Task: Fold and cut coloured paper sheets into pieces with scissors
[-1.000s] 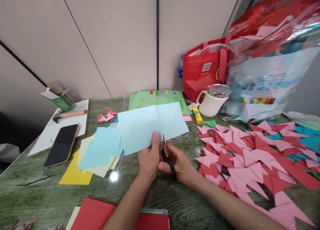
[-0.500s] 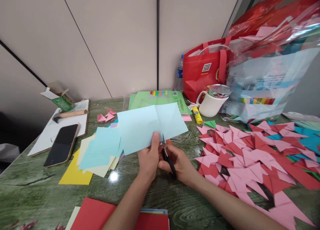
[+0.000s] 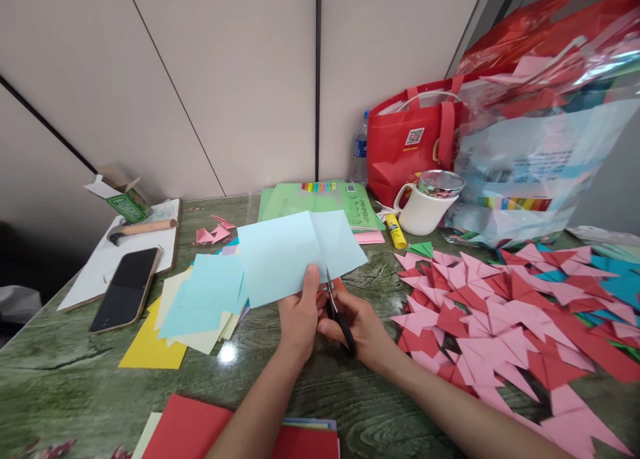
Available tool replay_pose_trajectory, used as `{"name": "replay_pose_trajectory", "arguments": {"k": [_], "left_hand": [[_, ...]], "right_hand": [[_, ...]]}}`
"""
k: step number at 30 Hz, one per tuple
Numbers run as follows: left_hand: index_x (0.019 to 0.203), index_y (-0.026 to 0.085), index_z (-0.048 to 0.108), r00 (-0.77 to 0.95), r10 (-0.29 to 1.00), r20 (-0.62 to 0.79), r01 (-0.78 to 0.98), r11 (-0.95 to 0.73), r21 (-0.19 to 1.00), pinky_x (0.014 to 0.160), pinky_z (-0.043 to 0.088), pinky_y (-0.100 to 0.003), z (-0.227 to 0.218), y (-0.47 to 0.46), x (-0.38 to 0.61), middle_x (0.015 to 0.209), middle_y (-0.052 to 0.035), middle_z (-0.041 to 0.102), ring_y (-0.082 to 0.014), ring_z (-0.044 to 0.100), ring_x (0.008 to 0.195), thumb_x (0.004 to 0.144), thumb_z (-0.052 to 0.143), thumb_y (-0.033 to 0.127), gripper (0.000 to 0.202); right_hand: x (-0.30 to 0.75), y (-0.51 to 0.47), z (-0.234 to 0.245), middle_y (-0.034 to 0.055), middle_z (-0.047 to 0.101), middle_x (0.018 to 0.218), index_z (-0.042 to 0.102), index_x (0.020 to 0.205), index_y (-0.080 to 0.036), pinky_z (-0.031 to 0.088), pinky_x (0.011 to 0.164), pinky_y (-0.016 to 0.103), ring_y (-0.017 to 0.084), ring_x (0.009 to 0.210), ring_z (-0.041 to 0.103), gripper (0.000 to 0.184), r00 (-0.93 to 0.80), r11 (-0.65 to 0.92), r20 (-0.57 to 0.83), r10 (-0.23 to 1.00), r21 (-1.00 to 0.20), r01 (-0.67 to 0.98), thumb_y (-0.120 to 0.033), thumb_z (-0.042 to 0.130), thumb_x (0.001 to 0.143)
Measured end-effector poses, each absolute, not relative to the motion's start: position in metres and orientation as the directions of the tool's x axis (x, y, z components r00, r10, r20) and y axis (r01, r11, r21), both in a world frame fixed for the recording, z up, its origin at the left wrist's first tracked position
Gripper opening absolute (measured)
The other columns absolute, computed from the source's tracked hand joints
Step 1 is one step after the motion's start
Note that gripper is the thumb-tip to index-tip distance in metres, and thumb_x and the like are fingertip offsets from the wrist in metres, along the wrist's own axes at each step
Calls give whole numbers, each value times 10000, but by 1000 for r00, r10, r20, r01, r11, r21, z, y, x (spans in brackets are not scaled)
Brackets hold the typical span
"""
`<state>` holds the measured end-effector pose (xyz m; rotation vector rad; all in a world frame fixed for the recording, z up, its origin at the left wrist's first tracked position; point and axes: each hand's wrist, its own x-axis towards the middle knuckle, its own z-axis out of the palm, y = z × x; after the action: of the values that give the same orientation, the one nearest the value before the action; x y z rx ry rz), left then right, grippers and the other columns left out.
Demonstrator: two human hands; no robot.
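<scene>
Paper, pale blue and creased, pinched by left hand; right hand grips scissors.

Pale blue, that sheet, plain, no print. The scissors show black handles, with a speck of orange just behind, maybe theirs, hard to tell. The table is green, streaked with darker wood-like grain. The folded shapes come in pink and red, a few turquoise. White mug, yellow glue stick, red bag with a white code label, black phone, green pad with a rainbow strip, and plain red card.
</scene>
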<state>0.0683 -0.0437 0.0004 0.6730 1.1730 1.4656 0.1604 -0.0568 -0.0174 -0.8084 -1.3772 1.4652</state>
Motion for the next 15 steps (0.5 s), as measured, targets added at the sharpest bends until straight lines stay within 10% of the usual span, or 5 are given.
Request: {"name": "replay_pose_trajectory", "arguments": {"k": [15], "left_hand": [[762, 91, 634, -232, 952, -201, -351, 111, 930, 550, 450, -247, -1, -45, 67, 663, -80, 646, -154, 586, 590, 640, 588, 493, 422]], "right_hand": [[160, -59, -16, -61, 459, 474, 527, 723, -167, 327, 372, 196, 69, 381, 402, 311, -336, -5, 44, 941, -989, -146, -445, 647, 654]]}}
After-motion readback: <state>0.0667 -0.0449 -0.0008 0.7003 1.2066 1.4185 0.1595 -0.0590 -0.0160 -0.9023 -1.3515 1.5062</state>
